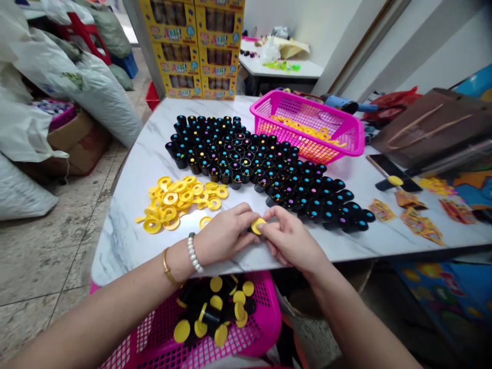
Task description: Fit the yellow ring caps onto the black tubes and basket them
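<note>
A marble table (130,215) carries a broad block of upright black tubes (249,159), with a pink basket (357,138) behind them and a heap of loose yellow rings (180,200) at the left. At the near edge, the left hand (225,233) and right hand (290,238) meet, the fingertips of both closed on one yellow cap (257,225).

yeah so the yellow plastic ring caps (180,197) sit left of the black plastic tubes (261,164), pink mesh plastic basket (355,138) behind, all on the white marble table (126,225).

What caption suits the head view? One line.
Left hand and right hand hold a yellow cap over a marble table, black tubes behind.
</note>
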Demonstrator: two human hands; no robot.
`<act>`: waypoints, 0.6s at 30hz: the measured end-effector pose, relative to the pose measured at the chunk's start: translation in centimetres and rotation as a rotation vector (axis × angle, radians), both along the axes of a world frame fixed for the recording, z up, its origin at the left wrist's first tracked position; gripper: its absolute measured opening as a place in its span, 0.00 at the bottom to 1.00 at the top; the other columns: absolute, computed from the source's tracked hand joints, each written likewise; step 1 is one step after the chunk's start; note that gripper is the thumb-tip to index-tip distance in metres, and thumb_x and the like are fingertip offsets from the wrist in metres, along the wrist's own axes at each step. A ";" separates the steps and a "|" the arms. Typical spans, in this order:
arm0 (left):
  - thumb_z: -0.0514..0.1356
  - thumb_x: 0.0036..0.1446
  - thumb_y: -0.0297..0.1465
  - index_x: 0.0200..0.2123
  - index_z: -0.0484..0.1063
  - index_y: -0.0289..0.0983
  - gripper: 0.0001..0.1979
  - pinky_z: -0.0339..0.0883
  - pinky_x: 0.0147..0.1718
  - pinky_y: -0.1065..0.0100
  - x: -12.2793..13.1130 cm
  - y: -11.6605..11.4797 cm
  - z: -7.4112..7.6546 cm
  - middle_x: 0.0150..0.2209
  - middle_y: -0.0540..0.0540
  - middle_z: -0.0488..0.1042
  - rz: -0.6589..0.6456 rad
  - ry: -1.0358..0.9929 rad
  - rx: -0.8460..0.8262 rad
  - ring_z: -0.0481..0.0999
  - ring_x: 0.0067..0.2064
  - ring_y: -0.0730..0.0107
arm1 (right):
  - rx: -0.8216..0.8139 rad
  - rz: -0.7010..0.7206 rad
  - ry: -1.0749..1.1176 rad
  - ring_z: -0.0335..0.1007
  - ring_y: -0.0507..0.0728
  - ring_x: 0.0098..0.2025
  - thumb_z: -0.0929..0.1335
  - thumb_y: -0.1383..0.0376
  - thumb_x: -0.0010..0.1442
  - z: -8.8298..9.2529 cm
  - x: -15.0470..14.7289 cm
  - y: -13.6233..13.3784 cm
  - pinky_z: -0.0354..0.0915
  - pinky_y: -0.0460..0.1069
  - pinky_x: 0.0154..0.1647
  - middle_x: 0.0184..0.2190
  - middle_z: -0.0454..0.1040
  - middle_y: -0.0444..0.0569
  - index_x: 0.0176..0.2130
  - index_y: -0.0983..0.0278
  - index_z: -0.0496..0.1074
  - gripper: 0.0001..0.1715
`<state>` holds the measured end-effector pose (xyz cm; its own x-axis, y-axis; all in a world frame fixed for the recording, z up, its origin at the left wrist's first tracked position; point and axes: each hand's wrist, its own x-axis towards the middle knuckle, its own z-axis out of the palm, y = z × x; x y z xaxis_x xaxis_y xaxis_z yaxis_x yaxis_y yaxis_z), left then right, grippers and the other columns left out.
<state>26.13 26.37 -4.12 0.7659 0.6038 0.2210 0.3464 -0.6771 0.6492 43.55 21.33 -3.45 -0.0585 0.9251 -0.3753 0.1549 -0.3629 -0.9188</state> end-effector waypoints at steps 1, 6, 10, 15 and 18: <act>0.58 0.59 0.32 0.44 0.70 0.36 0.10 0.66 0.36 0.68 0.1 0.1 0.0 0.39 0.45 0.68 -0.002 -0.001 0.008 0.70 0.37 0.69 | -0.008 0.025 -0.010 0.47 0.46 0.05 0.67 0.55 0.58 0.1 -0.1 0.3 0.42 0.37 0.04 0.09 0.62 0.31 0.37 0.59 0.58 0.15; 0.59 0.57 0.31 0.38 0.72 0.35 0.07 0.63 0.33 0.72 0.2 0.3 0.2 0.36 0.47 0.68 -0.010 -0.008 0.007 0.69 0.34 0.72 | -0.055 0.127 0.113 0.61 0.49 0.09 0.67 0.56 0.57 0.8 0.2 0.5 0.58 0.40 0.08 0.13 0.70 0.35 0.35 0.59 0.55 0.16; 0.60 0.57 0.33 0.39 0.72 0.36 0.08 0.63 0.33 0.71 0.3 0.1 0.1 0.36 0.47 0.68 -0.017 -0.019 0.025 0.69 0.35 0.71 | -0.085 0.129 0.092 0.63 0.50 0.09 0.67 0.56 0.56 1.0 0.0 0.5 0.59 0.41 0.08 0.12 0.70 0.35 0.35 0.59 0.54 0.16; 0.60 0.57 0.33 0.38 0.72 0.35 0.09 0.64 0.35 0.69 0.3 -0.1 -0.1 0.35 0.46 0.68 0.015 0.017 0.069 0.70 0.35 0.69 | -0.014 0.092 0.039 0.60 0.49 0.08 0.66 0.57 0.57 0.8 -0.5 0.2 0.55 0.39 0.07 0.11 0.68 0.34 0.34 0.59 0.55 0.14; 0.62 0.55 0.36 0.35 0.72 0.35 0.10 0.63 0.33 0.70 0.3 -0.1 -0.3 0.34 0.47 0.69 0.048 0.047 0.086 0.70 0.34 0.69 | -0.054 0.141 0.101 0.64 0.50 0.10 0.65 0.52 0.58 0.7 0.2 0.3 0.60 0.40 0.09 0.13 0.71 0.37 0.36 0.59 0.55 0.17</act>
<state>26.43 26.22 -4.38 0.7473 0.6202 0.2385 0.4083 -0.7118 0.5716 43.71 21.59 -2.73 -0.2258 0.8836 -0.4102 0.1156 -0.3938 -0.9119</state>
